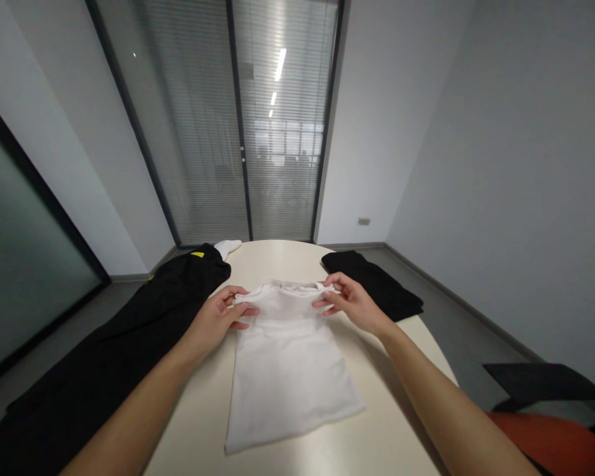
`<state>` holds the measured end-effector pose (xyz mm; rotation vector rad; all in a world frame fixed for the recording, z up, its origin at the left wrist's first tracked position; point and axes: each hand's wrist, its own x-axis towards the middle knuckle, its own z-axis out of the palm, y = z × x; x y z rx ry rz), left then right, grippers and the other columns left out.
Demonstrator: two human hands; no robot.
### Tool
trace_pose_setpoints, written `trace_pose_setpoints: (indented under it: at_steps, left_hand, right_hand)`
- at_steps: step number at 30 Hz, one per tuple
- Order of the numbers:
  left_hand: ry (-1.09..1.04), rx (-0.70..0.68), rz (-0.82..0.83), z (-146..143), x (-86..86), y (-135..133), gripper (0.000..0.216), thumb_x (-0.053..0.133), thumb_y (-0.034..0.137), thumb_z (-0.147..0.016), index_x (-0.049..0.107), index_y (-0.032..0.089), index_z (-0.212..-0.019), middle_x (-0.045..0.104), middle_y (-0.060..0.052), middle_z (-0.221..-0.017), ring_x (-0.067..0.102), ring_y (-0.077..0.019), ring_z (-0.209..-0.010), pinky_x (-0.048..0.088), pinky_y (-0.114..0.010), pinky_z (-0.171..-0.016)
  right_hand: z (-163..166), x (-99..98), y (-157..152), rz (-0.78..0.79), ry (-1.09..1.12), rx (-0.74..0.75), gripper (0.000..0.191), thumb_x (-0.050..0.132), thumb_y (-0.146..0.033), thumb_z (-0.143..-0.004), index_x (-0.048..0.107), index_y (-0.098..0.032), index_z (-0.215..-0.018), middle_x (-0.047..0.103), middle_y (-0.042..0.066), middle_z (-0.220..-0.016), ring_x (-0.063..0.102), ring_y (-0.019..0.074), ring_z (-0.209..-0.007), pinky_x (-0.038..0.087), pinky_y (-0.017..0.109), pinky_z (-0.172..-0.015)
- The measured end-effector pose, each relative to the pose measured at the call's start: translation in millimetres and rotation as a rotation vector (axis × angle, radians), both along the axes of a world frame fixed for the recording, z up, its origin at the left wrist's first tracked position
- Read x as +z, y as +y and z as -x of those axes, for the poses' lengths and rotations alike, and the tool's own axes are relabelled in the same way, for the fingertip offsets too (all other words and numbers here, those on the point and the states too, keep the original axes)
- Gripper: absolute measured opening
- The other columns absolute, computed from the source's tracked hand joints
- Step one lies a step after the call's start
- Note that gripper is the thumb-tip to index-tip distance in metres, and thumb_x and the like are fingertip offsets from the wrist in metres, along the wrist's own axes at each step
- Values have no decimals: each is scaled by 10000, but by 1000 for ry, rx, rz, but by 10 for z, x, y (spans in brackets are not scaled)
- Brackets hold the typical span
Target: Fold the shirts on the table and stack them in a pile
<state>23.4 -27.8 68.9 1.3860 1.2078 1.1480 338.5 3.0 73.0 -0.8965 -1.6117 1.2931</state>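
A white T-shirt (290,377), its sides folded in to a narrow strip, lies lengthwise on the pale table (272,254). Its collar end is raised a little off the surface. My left hand (223,311) pinches the far left corner between thumb and fingers. At the far right corner, my right hand (350,301) grips the cloth in the same way. The near hem rests flat and slightly slanted on the tabletop.
Black clothing (143,324) with a yellow mark spreads along the left side, and a white cloth (227,248) sits behind it. A folded black garment (377,284) lies at the back right. An orange and black chair (550,423) stands at the lower right.
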Motion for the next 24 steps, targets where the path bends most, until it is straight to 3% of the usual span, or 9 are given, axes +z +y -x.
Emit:
trace_pose_setpoints:
  at_steps: [8, 11, 15, 20, 24]
  left_hand:
    - [200, -569, 321, 325, 96, -192, 364, 749, 391, -752, 676, 175, -1035, 770, -65, -872, 718, -190, -771, 531, -235, -601]
    - [259, -702, 376, 314, 84, -220, 313, 778, 327, -707, 741, 187, -984, 774, -53, -958, 697, -156, -723, 531, -234, -624]
    - [325, -831, 329, 242, 74, -246, 291, 800, 315, -688, 785, 221, -964, 752, -55, -1111, 694, -192, -910, 528, -246, -751]
    - [426, -793, 253, 171, 15, -229, 310, 758, 357, -733, 772, 218, -1010, 753, -49, -1104, 677, -222, -994, 511, -270, -842]
    - [427, -539, 43, 89, -124, -166, 272, 683, 378, -801, 741, 205, -1003, 738, -62, -1113, 648, -237, -1066, 474, -307, -950]
  right_hand:
    - [-324, 173, -141, 339, -214, 458, 397, 794, -354, -783, 542, -179, -1036, 699, 27, -898, 747, 187, -757, 591, 234, -619]
    - [-307, 132, -150, 469, -294, 597, 414, 824, -328, -742, 595, -162, -1044, 724, 36, -861, 746, 191, -785, 591, 233, -635]
    - [-223, 26, -153, 540, -366, 698, 408, 873, -336, -654, 667, -163, -961, 741, 40, -907, 732, 187, -863, 584, 245, -701]
    - [-135, -85, -112, 417, -358, 680, 348, 837, -371, -696, 688, -152, -923, 745, 80, -1039, 691, 190, -1001, 514, 304, -903]
    - [-83, -206, -17, 194, -324, 438, 337, 773, -409, -766, 654, -156, -954, 712, 112, -1146, 662, 180, -991, 490, 294, -843]
